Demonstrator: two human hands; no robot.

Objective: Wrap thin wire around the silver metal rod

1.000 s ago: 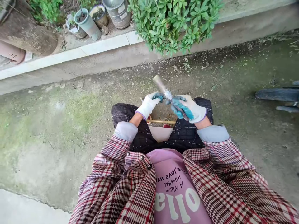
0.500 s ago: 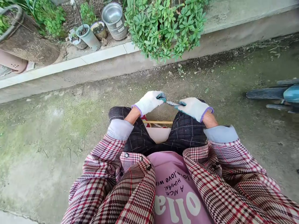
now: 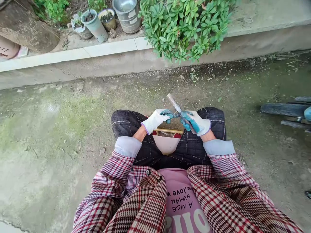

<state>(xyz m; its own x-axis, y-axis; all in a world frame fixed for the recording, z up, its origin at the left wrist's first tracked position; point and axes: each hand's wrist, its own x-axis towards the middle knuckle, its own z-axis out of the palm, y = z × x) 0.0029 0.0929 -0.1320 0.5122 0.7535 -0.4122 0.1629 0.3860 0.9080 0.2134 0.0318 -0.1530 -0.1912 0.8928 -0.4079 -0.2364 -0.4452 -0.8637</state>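
Observation:
A slim greyish stick (image 3: pixel 172 99) with a ribbed, coil-like wrapping partway along it lies slantwise across my right hand (image 3: pixel 196 122). The fingers of that hand, in a white glove with a blue-green palm, are closed round it, and the stick's far end points up and left. My left hand (image 3: pixel 158 119), gloved the same way, is closed with its fingertips pinched close to the wrapped part and the right fingertips. What those left fingers hold, if anything, is too small to make out. Both hands hover between my knees.
Below the hands are a thin yellowish bar (image 3: pixel 167 130) and a pale panel (image 3: pixel 166 144) between my legs. A low planter wall (image 3: pixel 116 66) runs ahead, with pots, a metal bucket (image 3: pixel 127 17) and a leafy bush (image 3: pixel 187 29). A dark wheel (image 3: pixel 282 110) stands at right.
The stick has swung from nearly level between both hands to a steep slant in the right hand, whose palm has turned up. Both hands have moved slightly closer to my body.

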